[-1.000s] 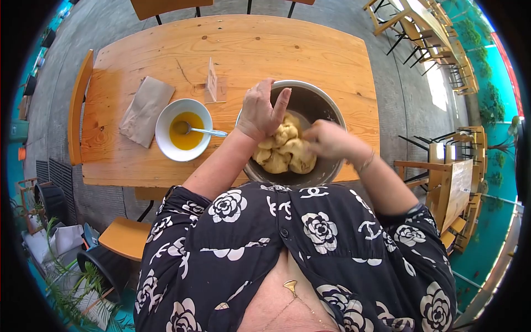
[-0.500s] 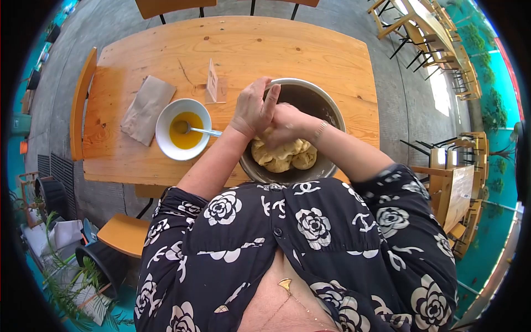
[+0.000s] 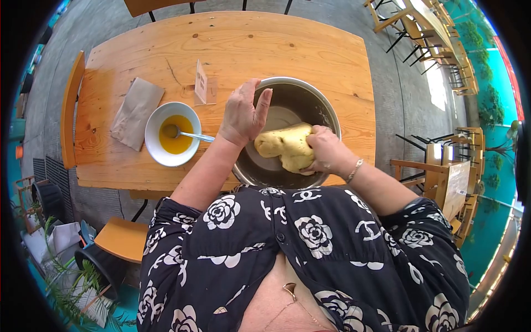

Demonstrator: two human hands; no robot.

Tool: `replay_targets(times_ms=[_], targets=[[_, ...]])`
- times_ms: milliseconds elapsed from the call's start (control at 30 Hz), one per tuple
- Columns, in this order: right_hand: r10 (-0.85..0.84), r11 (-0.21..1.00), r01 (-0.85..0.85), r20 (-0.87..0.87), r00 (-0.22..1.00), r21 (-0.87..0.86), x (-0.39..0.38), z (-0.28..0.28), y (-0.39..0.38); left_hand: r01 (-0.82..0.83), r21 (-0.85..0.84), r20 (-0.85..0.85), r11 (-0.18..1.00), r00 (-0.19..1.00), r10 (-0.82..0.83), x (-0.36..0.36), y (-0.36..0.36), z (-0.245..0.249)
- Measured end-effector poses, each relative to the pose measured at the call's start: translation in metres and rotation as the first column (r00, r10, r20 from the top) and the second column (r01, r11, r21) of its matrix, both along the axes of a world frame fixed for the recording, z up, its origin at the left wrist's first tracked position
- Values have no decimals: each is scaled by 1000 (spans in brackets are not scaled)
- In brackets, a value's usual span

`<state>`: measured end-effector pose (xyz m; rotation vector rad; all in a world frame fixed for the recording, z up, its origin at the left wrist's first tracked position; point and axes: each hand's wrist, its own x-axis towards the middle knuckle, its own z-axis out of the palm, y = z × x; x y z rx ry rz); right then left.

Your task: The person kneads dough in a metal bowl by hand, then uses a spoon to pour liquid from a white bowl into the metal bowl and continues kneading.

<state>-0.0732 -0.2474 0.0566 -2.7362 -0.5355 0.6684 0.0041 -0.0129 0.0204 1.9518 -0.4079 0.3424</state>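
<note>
A lump of pale yellow dough (image 3: pixel 285 145) is gripped at its right side by my right hand (image 3: pixel 327 149), fingers curled over it. It hangs over the inside of a deep metal bowl (image 3: pixel 330 105), whose bottom shows beneath. My left hand (image 3: pixel 244 112) is at the bowl's left rim, fingers stretched out and thumb apart, holding nothing. Left of the bowl stands a white bowl (image 3: pixel 155 123) of yellow liquid, with a spoon (image 3: pixel 191 135) resting in it and its handle over the rim.
The wooden table (image 3: pixel 249 52) also bears a folded brown paper (image 3: pixel 136 113) and a clear upright sign holder (image 3: pixel 201 84). A wooden chair (image 3: pixel 72 110) is at the left edge, and a seat (image 3: pixel 120 239) is at lower left. More tables and chairs (image 3: pixel 431 44) stand on the right.
My right hand has moved right and grasped the dough, lifting it off the bowl's bottom. The two hands, close together before, are now apart; the left has stayed near the rim.
</note>
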Motion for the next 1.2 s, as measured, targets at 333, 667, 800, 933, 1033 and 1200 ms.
replay_targets(times_ms=[333,667,800,933,1033,1200], targets=[[-205,978,206,71,976,-14,44,-42,43,-47,37,87,998,995,43,5,-6,-10],[-560,825,562,-49,827,67,77,-29,75,-83,55,115,995,990,77,19,-2,-12],[-174,984,176,60,983,-33,31,-2,72,-73,42,97,996,993,69,15,-2,-10],[-62,998,61,-130,990,-8,34,53,46,-81,29,60,996,995,79,10,-2,-8],[-258,946,303,-302,918,112,83,-9,19,-90,12,64,996,994,89,9,-3,-9],[-357,831,542,-632,688,120,119,-19,70,-94,21,44,995,995,93,8,-3,-5]])
